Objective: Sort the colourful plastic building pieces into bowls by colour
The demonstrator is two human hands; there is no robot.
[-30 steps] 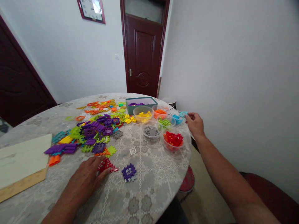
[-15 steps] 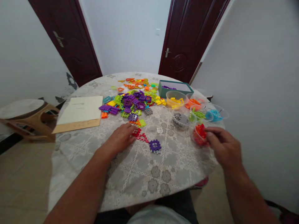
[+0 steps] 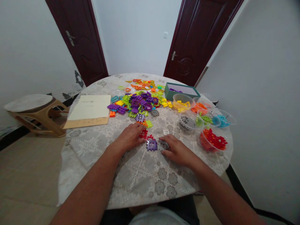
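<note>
Between the fingertips and thumb of my left hand (image 3: 133, 135) sits a red interlocking tile (image 3: 143, 133), flat on the cloth. A smaller red piece (image 3: 150, 137) lies just right of it. A square purple interlocking tile (image 3: 152, 145) with a lattice middle rests between my two hands. My right hand (image 3: 177, 149) has its thumb and fingers around a grey interlocking tile (image 3: 163, 145), close to the purple tile's right side. Whether the grey and purple tiles are joined I cannot tell. Behind my right fingers lies a white lattice piece (image 3: 166, 132).
A heap of mixed tiles (image 3: 140, 103) covers the table's middle. Right stand clear tubs: red pieces (image 3: 213, 140), grey (image 3: 187, 122), yellow (image 3: 181, 105), and others. A green box (image 3: 169, 91) stands behind them. Papers (image 3: 87, 109) lie left. Beyond is a stool (image 3: 30, 103).
My right hand has left the tub of red pieces and moved left to the grey tile by the purple one. The left hand stays at the red tile. The view has shifted slightly.
</note>
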